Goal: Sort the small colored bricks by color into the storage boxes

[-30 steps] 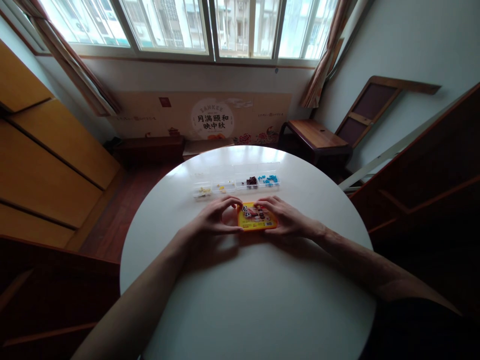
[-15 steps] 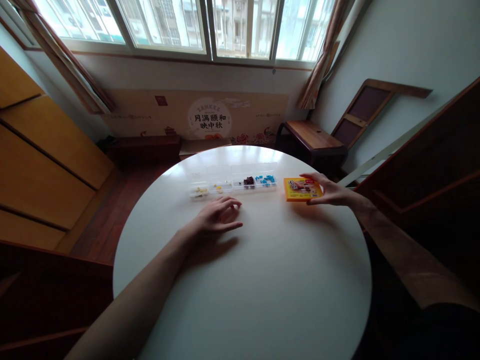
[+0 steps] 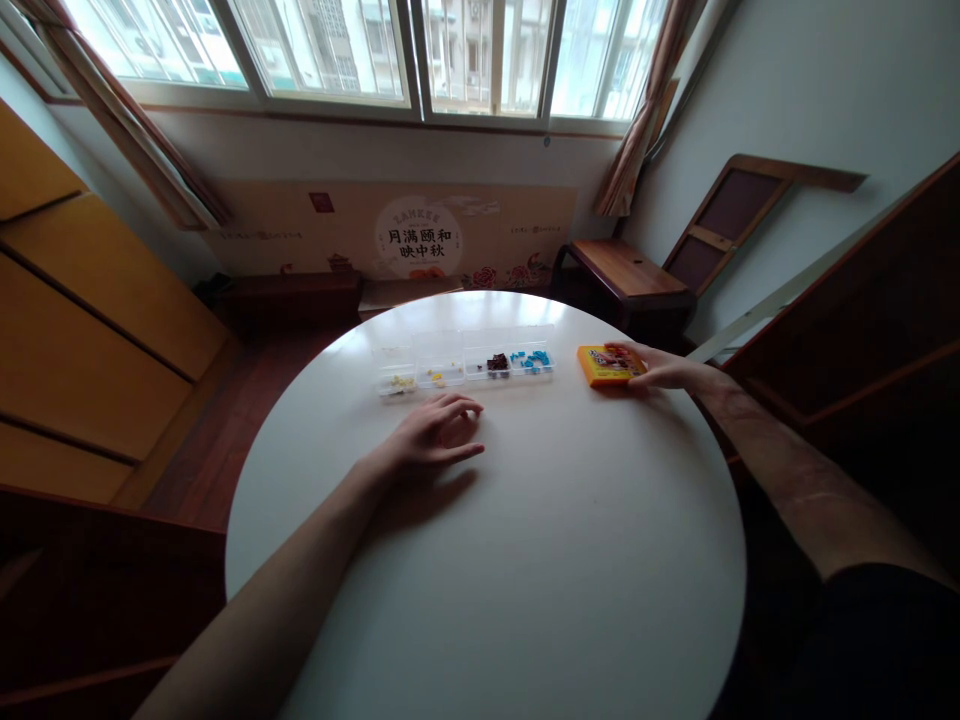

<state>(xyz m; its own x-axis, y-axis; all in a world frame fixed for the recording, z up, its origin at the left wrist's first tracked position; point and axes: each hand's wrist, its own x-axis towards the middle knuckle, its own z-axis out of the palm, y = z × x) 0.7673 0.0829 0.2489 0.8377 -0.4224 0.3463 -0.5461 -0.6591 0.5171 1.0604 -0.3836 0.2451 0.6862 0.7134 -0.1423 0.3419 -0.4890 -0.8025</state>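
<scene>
My right hand (image 3: 651, 366) grips the right end of a flat yellow-orange box (image 3: 609, 368) with a printed picture on top, at the right side of the table. My left hand (image 3: 444, 430) rests over the middle of the table with its fingers apart and nothing in them. Just beyond it lies a row of clear plastic compartments (image 3: 486, 376), lids raised behind. From left to right they hold small pale yellow pieces (image 3: 403, 383), a few yellow pieces (image 3: 437, 377), dark brown pieces (image 3: 497, 364) and blue pieces (image 3: 537, 359).
All of this is on a round white table (image 3: 525, 560). Behind it, a low wooden stool or bench (image 3: 626, 268) stands at the right, and a printed cardboard panel (image 3: 345, 235) leans below the window. A yellow-brown cabinet (image 3: 90, 340) is at the left.
My right hand has moved the yellow-orange box slightly right and away from me, turning it a little. My left hand and the clear compartments have stayed put.
</scene>
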